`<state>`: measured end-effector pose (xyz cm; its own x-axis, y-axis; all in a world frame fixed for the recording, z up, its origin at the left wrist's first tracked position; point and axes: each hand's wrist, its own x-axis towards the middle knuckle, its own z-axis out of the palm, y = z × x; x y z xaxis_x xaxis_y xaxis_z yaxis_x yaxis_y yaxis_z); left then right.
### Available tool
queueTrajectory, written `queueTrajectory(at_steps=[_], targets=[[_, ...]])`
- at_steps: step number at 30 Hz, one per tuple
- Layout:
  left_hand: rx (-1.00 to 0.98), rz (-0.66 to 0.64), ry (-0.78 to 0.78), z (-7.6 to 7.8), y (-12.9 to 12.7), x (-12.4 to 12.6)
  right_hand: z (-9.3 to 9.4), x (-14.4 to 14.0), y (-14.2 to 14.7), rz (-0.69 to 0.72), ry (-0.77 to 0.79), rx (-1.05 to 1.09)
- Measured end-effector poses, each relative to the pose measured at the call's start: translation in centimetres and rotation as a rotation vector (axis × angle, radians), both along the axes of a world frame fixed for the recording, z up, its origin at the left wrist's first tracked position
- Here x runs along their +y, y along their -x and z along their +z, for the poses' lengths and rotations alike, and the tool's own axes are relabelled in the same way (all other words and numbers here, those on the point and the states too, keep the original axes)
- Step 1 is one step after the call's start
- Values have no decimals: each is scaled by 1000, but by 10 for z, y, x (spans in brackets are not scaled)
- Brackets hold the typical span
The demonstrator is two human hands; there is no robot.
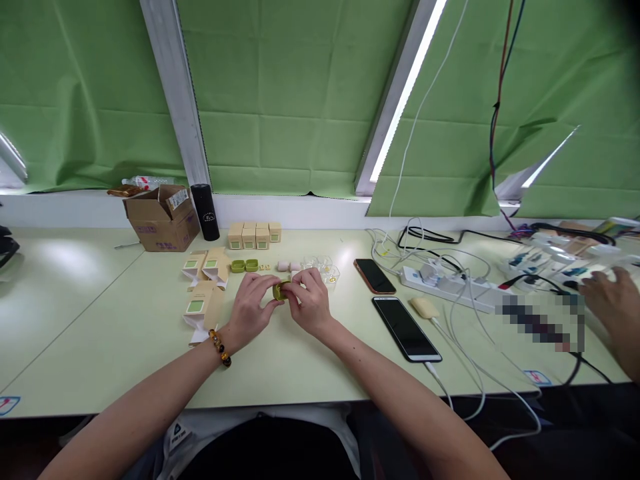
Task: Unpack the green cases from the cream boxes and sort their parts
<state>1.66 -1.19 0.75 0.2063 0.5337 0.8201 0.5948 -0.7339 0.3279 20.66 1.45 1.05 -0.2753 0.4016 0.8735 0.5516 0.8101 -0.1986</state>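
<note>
Head view shows the small green case (pixel 281 290) held above the table (pixel 100 313) between both hands, left hand (pixel 251 308) and right hand (pixel 311 303) pinching its opposite ends equally near, long axis probably left-to-right.

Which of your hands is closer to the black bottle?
Left. The left hand is just below and right of the black bottle; the right hand is farther right.
</note>
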Motion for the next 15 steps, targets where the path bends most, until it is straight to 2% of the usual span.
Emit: queueTrajectory(at_steps=[7, 15], targets=[[13, 40, -49, 3, -1, 0, 2, -1, 1, -22, -93, -42], [-78, 72, -30, 5, -1, 2, 2, -3, 0, -50, -323, -4]])
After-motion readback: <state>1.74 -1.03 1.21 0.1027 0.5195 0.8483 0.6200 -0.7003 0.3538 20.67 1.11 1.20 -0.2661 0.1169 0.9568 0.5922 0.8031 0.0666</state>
